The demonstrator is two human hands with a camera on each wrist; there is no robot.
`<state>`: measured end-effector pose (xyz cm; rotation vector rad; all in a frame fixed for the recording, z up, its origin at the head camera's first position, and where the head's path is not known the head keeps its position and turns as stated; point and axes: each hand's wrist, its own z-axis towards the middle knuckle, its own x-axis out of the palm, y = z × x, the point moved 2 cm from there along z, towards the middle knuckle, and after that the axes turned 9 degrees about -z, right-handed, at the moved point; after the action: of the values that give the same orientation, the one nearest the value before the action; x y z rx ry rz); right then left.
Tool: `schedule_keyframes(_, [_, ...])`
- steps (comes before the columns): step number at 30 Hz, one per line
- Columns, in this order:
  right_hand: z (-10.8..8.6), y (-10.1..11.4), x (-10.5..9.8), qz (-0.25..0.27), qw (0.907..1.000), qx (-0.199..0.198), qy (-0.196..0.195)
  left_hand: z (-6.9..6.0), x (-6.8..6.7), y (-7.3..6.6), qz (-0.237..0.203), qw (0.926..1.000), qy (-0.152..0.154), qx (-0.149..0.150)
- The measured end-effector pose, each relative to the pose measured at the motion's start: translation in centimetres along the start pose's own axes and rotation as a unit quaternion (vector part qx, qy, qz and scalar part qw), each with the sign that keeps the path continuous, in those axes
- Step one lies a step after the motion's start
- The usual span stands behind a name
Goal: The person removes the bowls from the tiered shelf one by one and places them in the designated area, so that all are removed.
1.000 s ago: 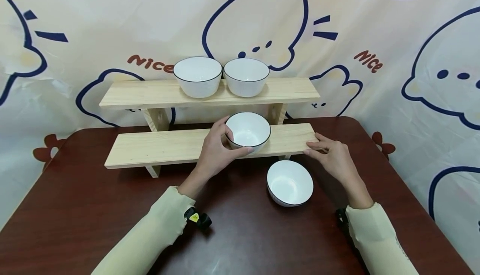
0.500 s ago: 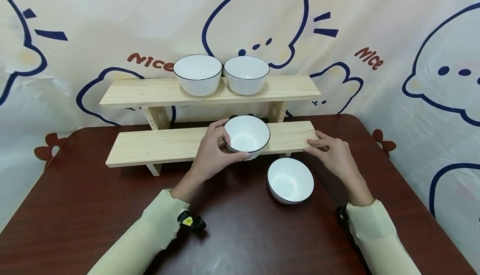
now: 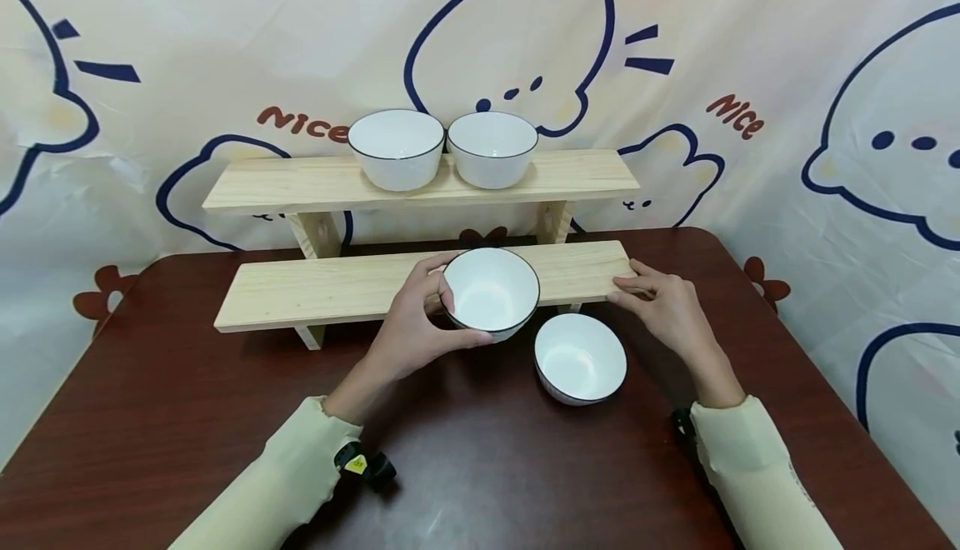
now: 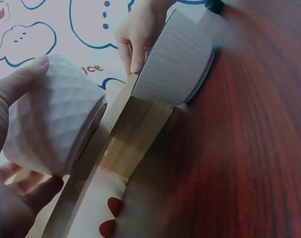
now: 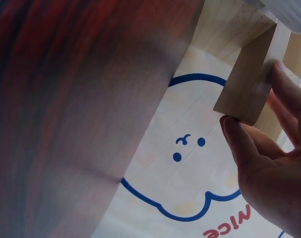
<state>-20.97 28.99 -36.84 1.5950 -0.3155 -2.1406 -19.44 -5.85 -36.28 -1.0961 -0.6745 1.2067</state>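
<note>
My left hand (image 3: 414,317) holds a white bowl (image 3: 491,292) with a dark rim, thumb at the near side and fingers at the left. The bowl is at the front edge of the lower wooden shelf (image 3: 300,290), tilted towards me; in the left wrist view its ribbed outer wall (image 4: 53,116) shows between thumb and fingers. My right hand (image 3: 663,308) grips the right end of that shelf, and the right wrist view shows the thumb and fingertips against the board end (image 5: 247,84). Another white bowl (image 3: 581,358) stands on the table, left of my right hand.
Two more white bowls (image 3: 396,150) stand side by side on the upper shelf (image 3: 277,183). Under everything lies a dark red-brown table (image 3: 187,417). A printed cloth (image 3: 225,42) hangs right behind the shelves.
My left hand has drawn the bowl from the lower shelf's top towards me and slightly left, to its front edge. The right hand stays at the shelf's end.
</note>
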Motion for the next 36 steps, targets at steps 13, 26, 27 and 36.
schedule_keyframes(13, [0.1, 0.0, -0.1, -0.001, 0.9999, 0.010, 0.006, -2.2, -0.4, -0.6, 0.018, 0.9993, 0.032, 0.007])
schedule_keyframes(26, [0.0, 0.1, -0.1, 0.001, 0.9999, 0.010, 0.008, -3.6, -0.2, 0.5, 0.017, 0.9969, 0.076, 0.007])
schedule_keyframes(27, [0.0, 0.1, -0.1, 0.002, 0.9999, 0.010, 0.009, -3.6, -0.1, 0.6, 0.020, 0.9967, 0.079, 0.006])
schedule_keyframes(36, [0.0, 0.1, -0.1, 0.005, 0.9998, 0.013, 0.012, -4.2, 0.1, 1.4, 0.026, 0.9953, 0.092, -0.014])
